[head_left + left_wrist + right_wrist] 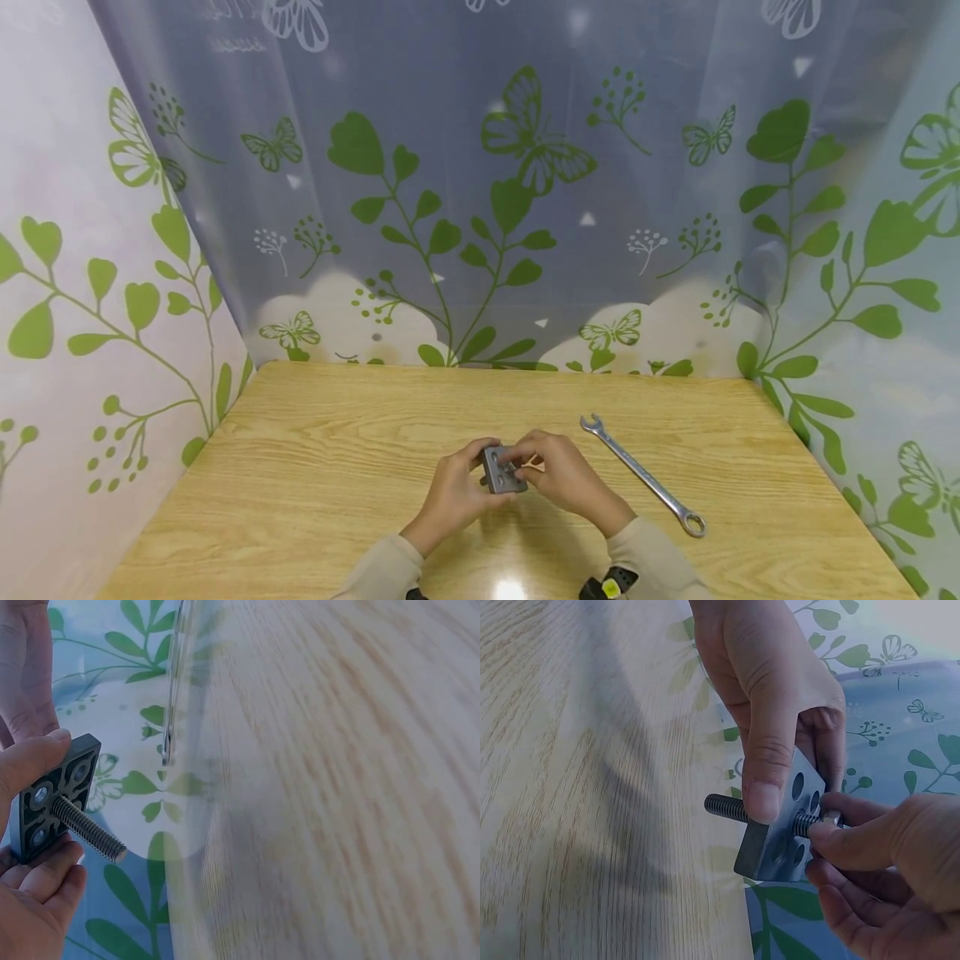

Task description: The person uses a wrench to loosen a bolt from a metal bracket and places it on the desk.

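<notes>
Grey-blue backdrop (435,83) printed with green leaves and butterflies is being met by a yellow wood-grain tabletop (360,433). Square, round-holed grey plate (498,469) is being gripped above the tabletop by the left hand (456,493), between thumb and fingers. Threaded metal bolt (90,829), piercing the plate, is being pinched near its head by the right hand (562,477). Silver double-ended wrench (645,477) is being supported alongside, rightward.

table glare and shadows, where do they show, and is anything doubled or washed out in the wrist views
Head view: a bright glare spot on the table at the bottom edge, soft shadow just below the holed block; left wrist: backdrop leaves ghost faintly over the table's edge; right wrist: similar ghosting, dark shadow bands across the wood, top right corner washed out.
</notes>
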Demonstrator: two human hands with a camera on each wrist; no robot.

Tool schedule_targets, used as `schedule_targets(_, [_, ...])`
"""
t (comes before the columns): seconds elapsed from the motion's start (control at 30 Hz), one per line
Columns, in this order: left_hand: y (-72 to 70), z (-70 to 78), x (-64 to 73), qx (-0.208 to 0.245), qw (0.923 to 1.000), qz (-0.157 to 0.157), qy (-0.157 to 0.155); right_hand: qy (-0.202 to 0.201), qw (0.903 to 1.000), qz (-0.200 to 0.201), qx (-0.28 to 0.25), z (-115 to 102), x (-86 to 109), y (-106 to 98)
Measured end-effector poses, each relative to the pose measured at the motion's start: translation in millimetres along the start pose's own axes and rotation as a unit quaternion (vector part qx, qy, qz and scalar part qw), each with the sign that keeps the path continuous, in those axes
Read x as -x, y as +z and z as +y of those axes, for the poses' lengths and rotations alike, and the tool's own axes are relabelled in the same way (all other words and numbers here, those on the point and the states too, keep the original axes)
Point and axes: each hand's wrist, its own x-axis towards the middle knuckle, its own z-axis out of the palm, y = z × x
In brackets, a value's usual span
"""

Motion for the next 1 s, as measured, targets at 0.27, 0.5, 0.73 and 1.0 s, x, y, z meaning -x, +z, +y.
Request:
schedule_targets(0.27, [-0.2, -0.7, 0.5, -0.002, 1.0, 0.0, 0.0, 0.002, 1.0, -0.001, -0.002, 0.2, 0.7, -0.3])
schedule_targets(0.5, [0.0, -1.7, 0.5, 0.004, 1.0, -0.005, -0.006, 0.06, 0.9982, 0.004, -0.006, 0.0, 0.6, 0.3])
schedule_targets(0.73, [-0.6, 1.6, -0.1, 0.0, 1.0, -0.004, 0.0, 0.079, 0.9967, 0.016, 0.015, -0.8, -1.6, 3.8])
schedule_targets(1.0, [-2.2, 2.4, -2.0, 0.003, 1.0, -0.003, 0.004, 0.038, 0.9991, 0.011, 0.012, 0.0, -2.7, 2.5])
